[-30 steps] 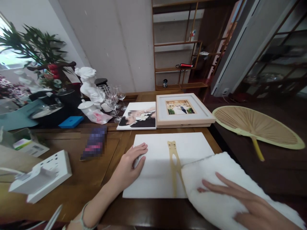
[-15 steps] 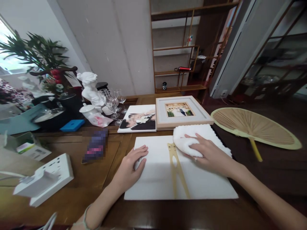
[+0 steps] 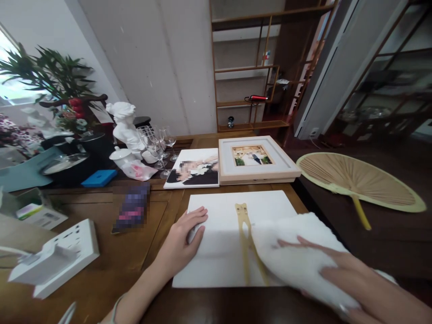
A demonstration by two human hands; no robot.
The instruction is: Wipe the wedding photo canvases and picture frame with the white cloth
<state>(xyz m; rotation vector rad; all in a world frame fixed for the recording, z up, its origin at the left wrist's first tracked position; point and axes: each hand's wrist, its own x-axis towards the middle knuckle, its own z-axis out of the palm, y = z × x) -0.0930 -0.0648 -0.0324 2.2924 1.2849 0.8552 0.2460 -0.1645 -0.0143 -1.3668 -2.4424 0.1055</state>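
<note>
A white panel (image 3: pixel 216 265) lies flat on the wooden table in front of me. Attached to its surface is a tan two-legged piece (image 3: pixel 242 218) with a notched top, probably a stand. My left hand (image 3: pixel 185 236) rests with spread fingers on the panel's left edge. In my right hand (image 3: pixel 340 265) is a white fluffy towel (image 3: pixel 290 252), bunched under the fingers and slightly blurred by motion. The towel covers the panel's right side and hangs past its lower right corner.
Beyond the panel lie a photo print (image 3: pixel 202 180) and a wooden picture frame (image 3: pixel 266 175). To the right is a palm-leaf fan (image 3: pixel 364 180); to the left, a white power strip (image 3: pixel 84 245). Wine glasses (image 3: pixel 162 153) and a white bust (image 3: pixel 123 121) stand farther back.
My right hand has swept the towel from the panel's upper right toward me and to the right, down to the lower right corner. My left hand stays on the left edge.
</note>
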